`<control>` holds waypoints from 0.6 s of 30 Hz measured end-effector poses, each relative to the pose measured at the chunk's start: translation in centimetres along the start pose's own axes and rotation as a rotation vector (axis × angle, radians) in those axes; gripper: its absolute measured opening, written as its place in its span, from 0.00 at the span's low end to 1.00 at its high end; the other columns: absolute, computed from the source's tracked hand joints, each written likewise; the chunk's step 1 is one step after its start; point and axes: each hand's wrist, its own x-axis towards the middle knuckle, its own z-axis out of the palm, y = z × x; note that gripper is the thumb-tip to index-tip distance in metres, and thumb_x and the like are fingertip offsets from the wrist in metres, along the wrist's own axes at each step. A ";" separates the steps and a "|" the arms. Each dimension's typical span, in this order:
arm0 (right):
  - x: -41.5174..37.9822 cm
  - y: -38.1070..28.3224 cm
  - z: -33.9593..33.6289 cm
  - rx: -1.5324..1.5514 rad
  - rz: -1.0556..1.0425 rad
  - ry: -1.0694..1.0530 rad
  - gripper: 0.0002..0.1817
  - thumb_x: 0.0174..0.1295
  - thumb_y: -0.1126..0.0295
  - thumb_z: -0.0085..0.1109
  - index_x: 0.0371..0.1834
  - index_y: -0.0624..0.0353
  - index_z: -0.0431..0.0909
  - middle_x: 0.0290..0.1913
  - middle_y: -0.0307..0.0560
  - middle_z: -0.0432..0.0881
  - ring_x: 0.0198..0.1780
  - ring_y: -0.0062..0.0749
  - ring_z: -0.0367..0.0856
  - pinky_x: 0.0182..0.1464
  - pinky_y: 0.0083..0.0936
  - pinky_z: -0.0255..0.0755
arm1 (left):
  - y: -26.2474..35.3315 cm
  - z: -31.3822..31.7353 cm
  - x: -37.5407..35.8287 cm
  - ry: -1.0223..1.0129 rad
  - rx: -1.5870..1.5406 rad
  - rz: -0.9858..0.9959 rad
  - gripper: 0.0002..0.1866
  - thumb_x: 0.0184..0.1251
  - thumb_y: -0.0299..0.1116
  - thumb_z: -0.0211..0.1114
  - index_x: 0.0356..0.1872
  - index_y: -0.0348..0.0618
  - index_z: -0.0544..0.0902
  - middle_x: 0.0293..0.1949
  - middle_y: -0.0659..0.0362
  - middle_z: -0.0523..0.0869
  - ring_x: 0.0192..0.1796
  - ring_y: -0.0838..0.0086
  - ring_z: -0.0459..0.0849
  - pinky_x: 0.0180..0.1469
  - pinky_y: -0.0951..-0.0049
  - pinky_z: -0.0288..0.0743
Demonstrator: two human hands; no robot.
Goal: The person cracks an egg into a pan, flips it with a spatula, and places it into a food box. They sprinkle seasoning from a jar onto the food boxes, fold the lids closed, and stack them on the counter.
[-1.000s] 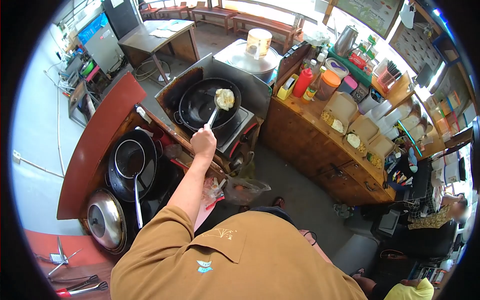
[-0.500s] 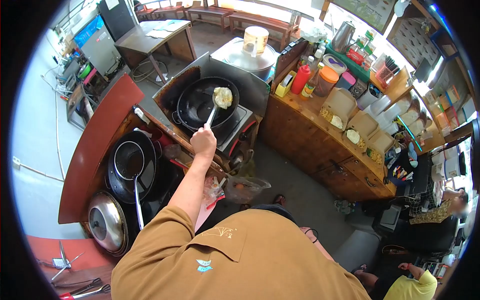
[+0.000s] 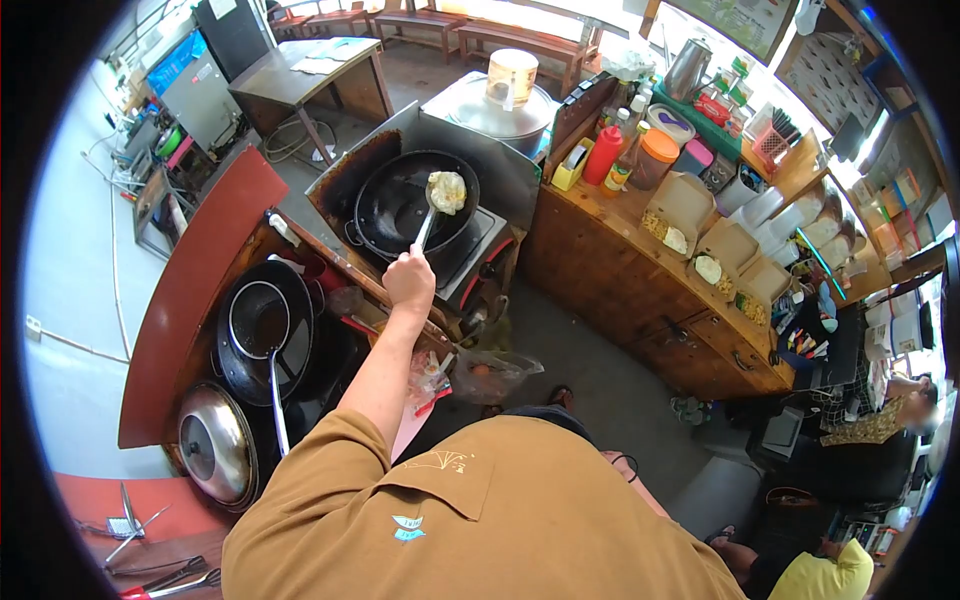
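Observation:
My left hand grips the handle of a metal spatula. Its blade carries a pale yellow fried egg, lifted just over the black wok on the steel stove. My arm reaches out from my brown shirt. My right hand is out of sight.
A second black wok with a ladle and a steel lid stand to the left. To the right, a wooden counter holds open food boxes, sauce bottles and jars. Tongs lie at bottom left. Another person's yellow sleeve shows at bottom right.
The spatula with the egg has stayed raised over the wok, barely shifting. The view drifted slightly.

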 end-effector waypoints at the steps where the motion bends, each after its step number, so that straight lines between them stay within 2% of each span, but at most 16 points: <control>1: -0.2 -0.1 -0.1 -0.020 0.020 -0.013 0.15 0.64 0.67 0.53 0.51 0.54 0.84 0.52 0.49 0.86 0.55 0.44 0.84 0.58 0.35 0.77 | 0.0 0.0 0.0 0.000 0.003 -0.001 0.07 0.69 0.31 0.57 0.37 0.44 0.84 0.25 0.54 0.86 0.27 0.58 0.89 0.30 0.60 0.83; 4: -1.7 -3.3 -1.9 -0.048 0.058 -0.038 0.16 0.63 0.66 0.53 0.51 0.52 0.84 0.53 0.49 0.86 0.57 0.45 0.83 0.60 0.35 0.77 | 0.0 0.0 0.1 -0.004 -0.007 0.000 0.07 0.69 0.31 0.57 0.37 0.44 0.84 0.25 0.54 0.86 0.27 0.58 0.89 0.29 0.60 0.83; 6: -1.3 -2.3 -1.4 -0.058 0.076 -0.049 0.16 0.64 0.65 0.53 0.52 0.53 0.84 0.53 0.49 0.86 0.58 0.44 0.82 0.60 0.34 0.76 | 0.1 -0.1 0.1 0.000 -0.001 0.000 0.07 0.69 0.31 0.58 0.37 0.44 0.83 0.25 0.54 0.86 0.27 0.58 0.88 0.29 0.60 0.83; 10: -1.2 -1.9 -1.0 0.101 0.126 -0.006 0.16 0.65 0.66 0.54 0.53 0.57 0.84 0.51 0.49 0.87 0.55 0.43 0.84 0.58 0.32 0.77 | 0.1 -0.1 0.0 0.001 0.000 0.001 0.07 0.69 0.32 0.58 0.37 0.44 0.83 0.25 0.54 0.86 0.27 0.58 0.88 0.29 0.60 0.83; 12: -2.1 -3.8 -1.9 0.142 0.140 -0.016 0.16 0.66 0.66 0.54 0.53 0.58 0.83 0.51 0.50 0.87 0.54 0.42 0.85 0.58 0.31 0.77 | 0.1 0.0 0.0 0.004 -0.002 0.001 0.07 0.69 0.32 0.57 0.37 0.44 0.83 0.25 0.54 0.86 0.27 0.58 0.88 0.29 0.60 0.83; 14: -3.9 -8.4 -4.1 0.510 0.366 -0.003 0.16 0.68 0.67 0.51 0.53 0.60 0.83 0.53 0.50 0.86 0.55 0.39 0.84 0.59 0.28 0.77 | 0.0 0.1 0.0 0.008 -0.003 0.001 0.07 0.69 0.32 0.57 0.37 0.44 0.83 0.25 0.54 0.86 0.27 0.58 0.88 0.29 0.60 0.83; 18: -3.2 -6.9 -3.7 0.499 0.350 -0.009 0.16 0.67 0.65 0.52 0.52 0.59 0.83 0.55 0.49 0.85 0.57 0.39 0.83 0.60 0.29 0.76 | 0.1 0.1 0.0 0.002 -0.009 -0.004 0.07 0.69 0.32 0.57 0.37 0.44 0.83 0.25 0.54 0.86 0.27 0.58 0.88 0.29 0.60 0.83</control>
